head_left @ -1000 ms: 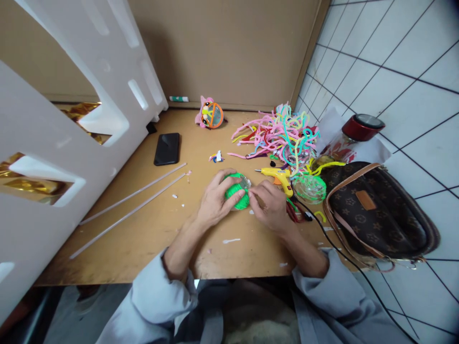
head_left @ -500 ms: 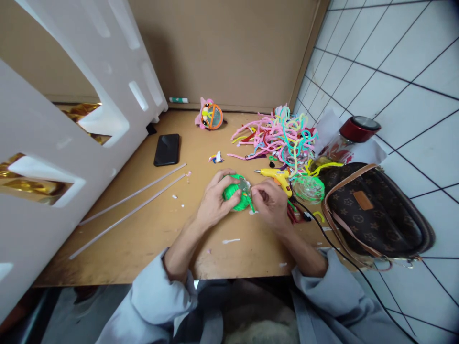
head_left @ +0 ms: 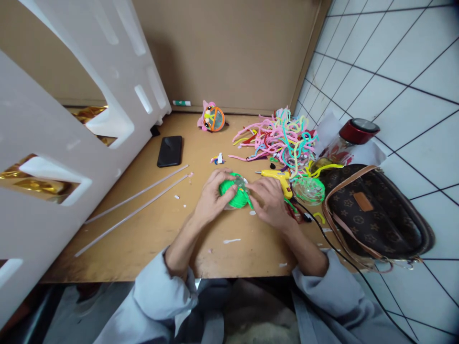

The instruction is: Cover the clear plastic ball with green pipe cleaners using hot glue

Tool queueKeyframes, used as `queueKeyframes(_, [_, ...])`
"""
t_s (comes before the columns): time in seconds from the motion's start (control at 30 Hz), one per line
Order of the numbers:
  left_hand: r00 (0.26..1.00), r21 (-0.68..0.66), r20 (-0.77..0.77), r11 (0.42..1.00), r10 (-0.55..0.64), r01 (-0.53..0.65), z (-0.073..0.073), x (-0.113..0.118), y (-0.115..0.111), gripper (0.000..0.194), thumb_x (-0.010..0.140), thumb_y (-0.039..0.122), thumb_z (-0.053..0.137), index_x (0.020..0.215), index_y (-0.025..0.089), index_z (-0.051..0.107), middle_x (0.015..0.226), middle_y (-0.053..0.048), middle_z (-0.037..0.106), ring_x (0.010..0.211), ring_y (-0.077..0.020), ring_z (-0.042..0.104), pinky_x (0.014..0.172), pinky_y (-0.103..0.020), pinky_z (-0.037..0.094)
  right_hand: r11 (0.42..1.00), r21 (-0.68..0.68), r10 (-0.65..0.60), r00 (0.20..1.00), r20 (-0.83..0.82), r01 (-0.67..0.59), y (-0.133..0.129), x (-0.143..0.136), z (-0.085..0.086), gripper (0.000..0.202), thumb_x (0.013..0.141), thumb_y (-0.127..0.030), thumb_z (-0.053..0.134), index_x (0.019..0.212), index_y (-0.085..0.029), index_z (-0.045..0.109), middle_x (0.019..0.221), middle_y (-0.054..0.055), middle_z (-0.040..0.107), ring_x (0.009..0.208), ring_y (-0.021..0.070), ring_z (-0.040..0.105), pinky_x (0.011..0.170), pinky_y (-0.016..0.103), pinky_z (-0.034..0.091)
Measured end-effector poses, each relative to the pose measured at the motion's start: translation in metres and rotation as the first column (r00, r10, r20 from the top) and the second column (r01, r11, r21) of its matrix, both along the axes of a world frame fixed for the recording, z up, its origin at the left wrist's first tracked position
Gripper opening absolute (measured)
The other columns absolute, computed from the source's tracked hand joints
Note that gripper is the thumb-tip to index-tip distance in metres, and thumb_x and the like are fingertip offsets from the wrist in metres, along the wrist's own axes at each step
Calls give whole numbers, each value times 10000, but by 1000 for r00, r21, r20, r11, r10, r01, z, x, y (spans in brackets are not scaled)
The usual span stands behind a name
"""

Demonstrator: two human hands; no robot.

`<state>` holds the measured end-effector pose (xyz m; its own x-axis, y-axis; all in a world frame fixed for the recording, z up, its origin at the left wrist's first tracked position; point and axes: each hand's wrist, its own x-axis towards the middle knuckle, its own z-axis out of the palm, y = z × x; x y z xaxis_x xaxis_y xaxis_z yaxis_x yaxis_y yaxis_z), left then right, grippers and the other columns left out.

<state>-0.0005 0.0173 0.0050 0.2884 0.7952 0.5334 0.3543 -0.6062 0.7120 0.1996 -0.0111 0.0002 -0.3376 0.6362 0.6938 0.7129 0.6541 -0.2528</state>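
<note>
My left hand (head_left: pixel 211 193) wraps around a clear plastic ball partly coiled in green pipe cleaner (head_left: pixel 229 195), just above the table. A short green end sticks out at the ball's lower right. At the ball's right edge, my right hand (head_left: pixel 267 199) has its fingers pinched together near the clear part. Whatever lies between those fingertips is too small to make out. Just beyond my right hand rests a yellow glue gun (head_left: pixel 284 180), its nozzle pointing left. Another clear ball with green strands (head_left: pixel 309 190) sits right of it.
A heap of pipe cleaners (head_left: pixel 283 136) lies at the back right, near a red-lidded bottle (head_left: pixel 353 138) and a brown handbag (head_left: pixel 380 215). At left are a phone (head_left: pixel 169 151), thin white sticks (head_left: pixel 136 211) and a white plastic crate (head_left: pixel 118 95). A pink-and-orange figure (head_left: pixel 213 118) stands behind.
My right fingertips have shifted slightly left, closer over the clear part of the ball. The ball has turned a little in my left hand. The whole view has moved slightly.
</note>
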Motion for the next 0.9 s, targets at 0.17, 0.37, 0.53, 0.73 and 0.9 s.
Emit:
queueKeyframes(0.17, [1000, -5, -8, 1000, 6, -6, 1, 0, 0, 161, 923, 318, 567, 1020, 198, 611, 1140, -97, 642, 1162, -225, 605, 1020, -422, 496, 998, 12, 59, 996, -64, -58, -1, -2, -2, 182, 909, -312, 631, 1064, -219, 652, 908, 52, 681, 875, 222, 588, 779, 387, 444])
queueKeyframes(0.37, [999, -7, -52, 1000, -15, 15, 1, 1, -3, 195, 914, 332, 574, 1049, 197, 611, 1202, -121, 627, 1183, -237, 597, 1023, -440, 498, 999, -31, 7, 968, -251, -15, -4, -9, -5, 112, 963, -252, 572, 992, -228, 677, 851, 34, 702, 816, 184, 645, 731, 340, 508])
queueKeyframes(0.53, [996, -2, -82, 1000, -22, 22, 3, 4, -7, 193, 915, 336, 578, 1043, 197, 616, 1218, -125, 618, 1191, -241, 593, 1028, -437, 500, 999, 13, -27, 987, -158, 29, -6, -10, -1, 124, 965, -238, 560, 972, -213, 681, 839, 46, 686, 815, 191, 623, 744, 350, 490])
queueKeyframes(0.73, [995, 2, -102, 1000, -16, 17, 4, 7, -9, 191, 909, 329, 577, 1039, 193, 614, 1232, -128, 602, 1185, -241, 594, 1025, -432, 503, 982, 153, -112, 994, 4, 110, -8, -15, 4, 121, 958, -185, 549, 877, -188, 639, 811, 54, 679, 786, 190, 585, 736, 343, 435])
queueKeyframes(0.9, [996, 5, -93, 1000, -14, 14, 5, 8, -9, 176, 898, 313, 581, 1015, 185, 612, 1213, -125, 602, 1157, -244, 606, 1018, -428, 505, 969, 202, -168, 981, 99, 145, -9, -18, 4, 178, 944, -164, 524, 793, -208, 608, 763, 42, 648, 728, 178, 555, 684, 325, 393])
